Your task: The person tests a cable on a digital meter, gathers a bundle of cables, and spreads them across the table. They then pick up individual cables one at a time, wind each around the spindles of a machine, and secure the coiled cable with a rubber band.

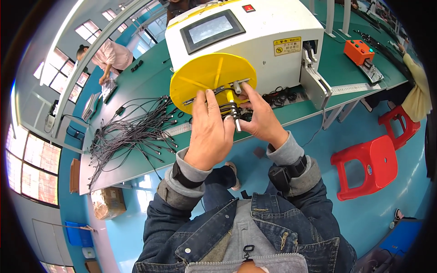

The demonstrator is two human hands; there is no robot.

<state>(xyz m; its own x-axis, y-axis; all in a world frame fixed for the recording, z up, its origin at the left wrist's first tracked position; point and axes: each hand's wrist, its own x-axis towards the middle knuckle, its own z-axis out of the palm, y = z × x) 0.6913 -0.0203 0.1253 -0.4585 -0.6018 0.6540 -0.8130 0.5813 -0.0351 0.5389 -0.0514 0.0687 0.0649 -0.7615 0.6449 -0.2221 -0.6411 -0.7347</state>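
Observation:
A yellow winding disc [195,75] on the front of a white machine [273,59] carries metal posts and a central spindle [238,125]. Around the spindle sits a coil of black cable [226,108]. From the left, my left hand [210,132] is at the coil, its thumb against the loops and its fingers reaching up over the disc's lower edge. My right hand [263,116] grips the coil from the other side, fingers curled behind and thumb near the spindle. Parts of the coil are hidden by both hands.
Many loose black cables [132,123] spread over the green table at left. A steel ruler [350,88] runs along the table edge. An orange control box [358,51] stands at right. Red stools [375,164] are on the blue floor. Other people [109,54] work nearby.

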